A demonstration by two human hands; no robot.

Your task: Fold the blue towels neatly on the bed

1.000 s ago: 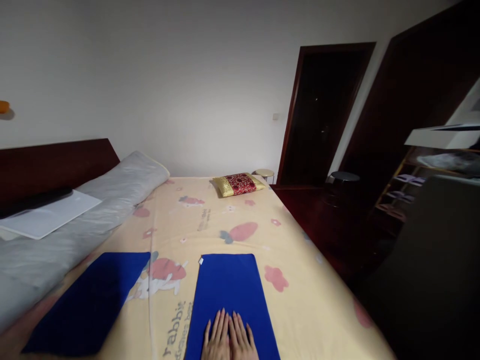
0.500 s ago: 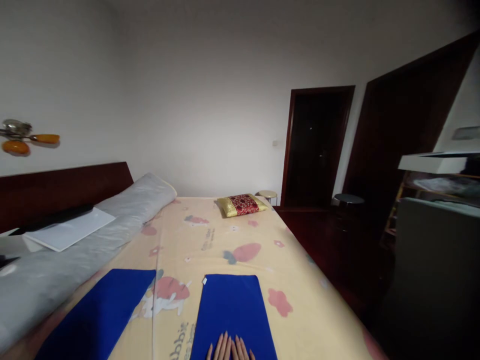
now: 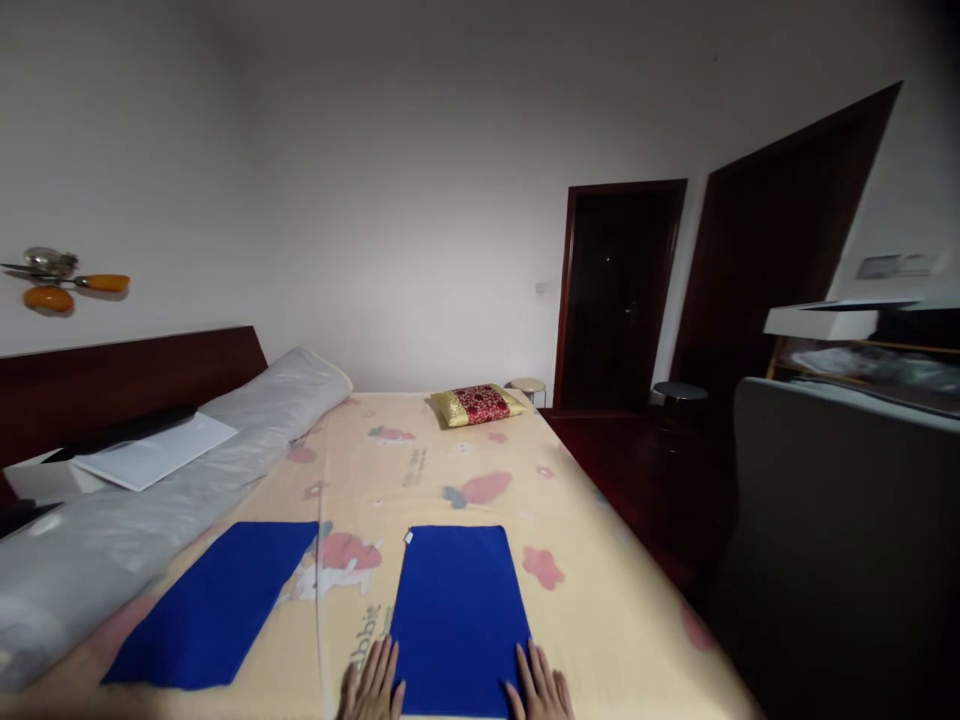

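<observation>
A blue cloth (image 3: 459, 610) with a small white tag at its far left corner lies flat on the patterned bedsheet (image 3: 600, 610). At the cloth's near left edge, my left hand (image 3: 373, 685) lies flat with its fingers stretched out. My right hand (image 3: 540, 685) rests the same way at the near right edge, fingers apart. Neither hand grips anything. Another blue cloth (image 3: 214, 605) is spread out on the bed to the left, away from both hands.
A grey roll (image 3: 247, 430) runs along the dark headboard (image 3: 150, 370), with a white flat box (image 3: 157, 450) on it. Toward the far end lies a red and gold cushion (image 3: 478, 405). Two stools stand beyond the bed, and a dark grey panel (image 3: 840, 540) rises at right.
My hands have moved apart, from side by side on the middle of the cloth to its left and right edges. The view has shifted slightly, showing more of both cloths' near ends.
</observation>
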